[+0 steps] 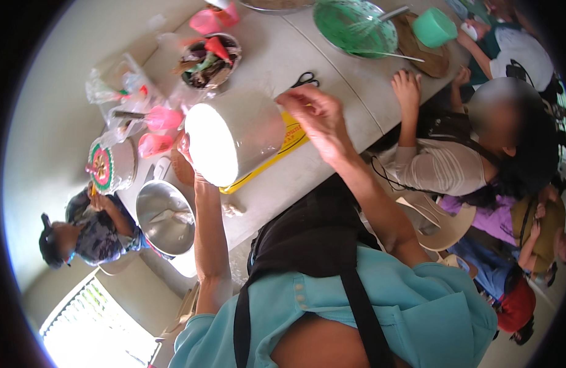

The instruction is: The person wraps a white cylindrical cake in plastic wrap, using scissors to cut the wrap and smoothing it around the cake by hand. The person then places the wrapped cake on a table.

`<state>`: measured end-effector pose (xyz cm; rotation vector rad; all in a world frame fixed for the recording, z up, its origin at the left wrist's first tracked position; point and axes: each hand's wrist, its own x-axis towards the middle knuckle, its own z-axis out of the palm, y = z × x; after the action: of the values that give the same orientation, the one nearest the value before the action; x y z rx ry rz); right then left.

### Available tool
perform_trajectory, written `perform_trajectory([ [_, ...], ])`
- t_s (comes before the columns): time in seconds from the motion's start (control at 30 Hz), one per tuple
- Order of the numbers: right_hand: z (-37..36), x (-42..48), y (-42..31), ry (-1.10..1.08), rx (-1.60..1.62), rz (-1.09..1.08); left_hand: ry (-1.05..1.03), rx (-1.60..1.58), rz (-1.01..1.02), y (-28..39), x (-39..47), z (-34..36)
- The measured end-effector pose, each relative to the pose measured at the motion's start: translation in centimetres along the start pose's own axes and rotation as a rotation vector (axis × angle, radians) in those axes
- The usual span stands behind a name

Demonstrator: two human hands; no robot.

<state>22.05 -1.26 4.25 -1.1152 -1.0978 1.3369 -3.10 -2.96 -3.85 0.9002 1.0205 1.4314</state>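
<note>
A white cylindrical block (239, 138), with a foam-like look, is raised on its side above the table. Clear plastic film (271, 142) shines on its curved side, and its near round face is washed out by light. My left hand (184, 147) supports it from the left, most of the fingers hidden behind it. At the far right edge my right hand (315, 119) pinches thumb and fingers together on what looks like the film; the hand is slightly blurred. Below the block lies a yellow box (260, 170) bearing print. Black-handled scissors (306, 80) rest just beyond my right hand.
A steel bowl (165, 216) with a spatula stands left, near a decorated cake (108, 163). Pink cups (155, 145) and a bowl of piping bags (209, 60) lie behind. Green mixture fills a bowl (352, 27) at the far right. A person's arm (407, 106) leans on the table (329, 179).
</note>
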Motion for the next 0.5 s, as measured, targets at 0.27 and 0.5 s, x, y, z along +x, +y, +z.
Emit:
perform_trajectory([
  [0.27,3.0,-2.1,-5.9,-0.139,0.108,-0.112,-0.266,-0.477,-0.18,7.7,-3.4,0.7],
  [0.5,4.8,-4.6,-6.8,-0.098,0.161,-0.199,-0.095,-0.254,-0.107,12.7,-7.8,4.7],
])
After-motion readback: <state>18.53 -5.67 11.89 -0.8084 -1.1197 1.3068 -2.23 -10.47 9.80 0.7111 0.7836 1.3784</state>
